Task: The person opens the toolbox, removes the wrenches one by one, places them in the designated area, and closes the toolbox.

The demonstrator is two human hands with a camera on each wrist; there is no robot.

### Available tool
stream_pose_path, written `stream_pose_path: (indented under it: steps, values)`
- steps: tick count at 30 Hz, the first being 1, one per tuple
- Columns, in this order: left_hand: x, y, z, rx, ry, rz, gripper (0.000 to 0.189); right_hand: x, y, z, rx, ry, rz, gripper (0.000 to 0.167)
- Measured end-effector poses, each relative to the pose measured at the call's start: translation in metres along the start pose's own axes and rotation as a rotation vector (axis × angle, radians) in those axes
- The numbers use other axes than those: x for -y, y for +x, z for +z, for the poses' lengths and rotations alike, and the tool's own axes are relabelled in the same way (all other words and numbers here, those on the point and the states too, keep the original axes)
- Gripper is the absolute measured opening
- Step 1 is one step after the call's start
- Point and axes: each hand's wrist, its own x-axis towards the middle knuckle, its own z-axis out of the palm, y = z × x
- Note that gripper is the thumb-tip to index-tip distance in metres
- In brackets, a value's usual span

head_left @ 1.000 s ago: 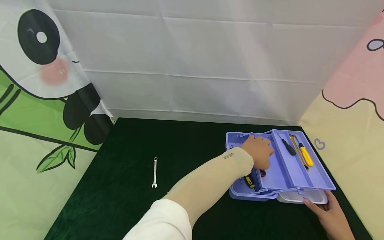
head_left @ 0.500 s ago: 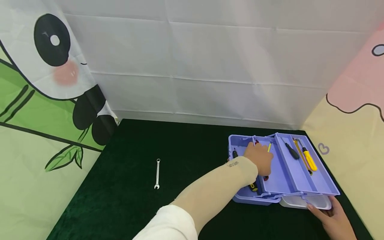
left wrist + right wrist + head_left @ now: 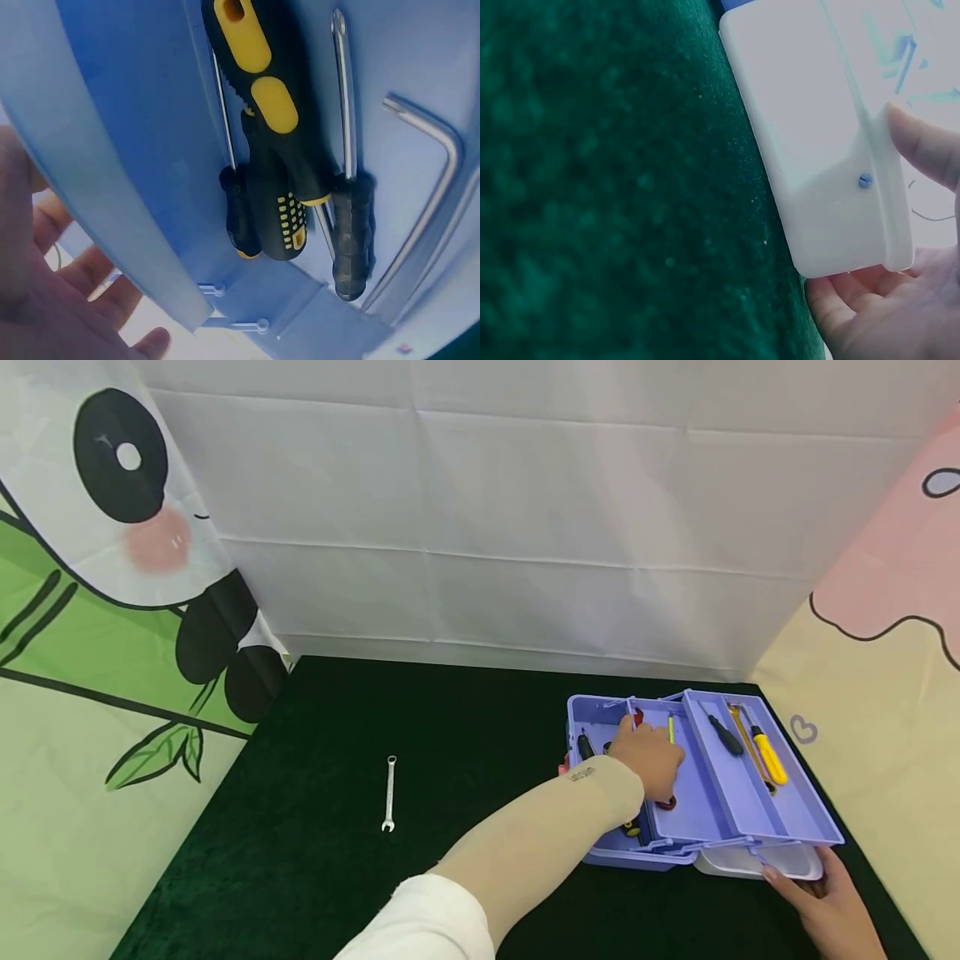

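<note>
A lilac toolbox stands at the table's right, its stepped trays spread open. My left hand reaches down into the inner tray, knuckles up. In the left wrist view its fingers are spread beyond the tray wall; I cannot tell whether they hold anything. A red curved piece peeks out below this hand, and a thin yellow piece above it. My right hand grips the pale lid, thumb on its rim and fingers beneath.
Several screwdrivers and a bent hex key lie in the bottom compartment. The outer tray holds a dark-handled screwdriver and a yellow-handled tool. A combination wrench lies on the dark green cloth.
My left hand has come slightly nearer within the tray, uncovering the thin yellow piece and a red piece at the far end. My right hand keeps its hold on the lid.
</note>
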Motion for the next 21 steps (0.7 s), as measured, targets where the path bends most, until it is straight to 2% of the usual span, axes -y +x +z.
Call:
stream_pose_path:
  steps: [3,6,8,13,21]
  values:
    - [0.002,0.007,0.004,0.004,-0.001,0.041,0.032,0.0,-0.001,0.0,-0.001,0.0,-0.001,0.09]
    - [0.005,0.004,0.001,0.001,0.0,0.107,0.011,0.0,-0.002,-0.001,0.0,-0.002,-0.008,0.089]
    - [0.007,0.0,-0.003,-0.002,0.014,0.158,0.004,0.001,-0.002,-0.001,0.0,-0.001,-0.012,0.089]
    - [0.005,-0.008,-0.011,0.008,0.056,0.249,0.011,0.0,-0.004,-0.001,-0.002,0.028,0.001,0.09]
    - [0.0,-0.013,-0.016,0.038,0.101,0.29,0.018,0.0,-0.003,0.002,0.005,0.074,0.025,0.095]
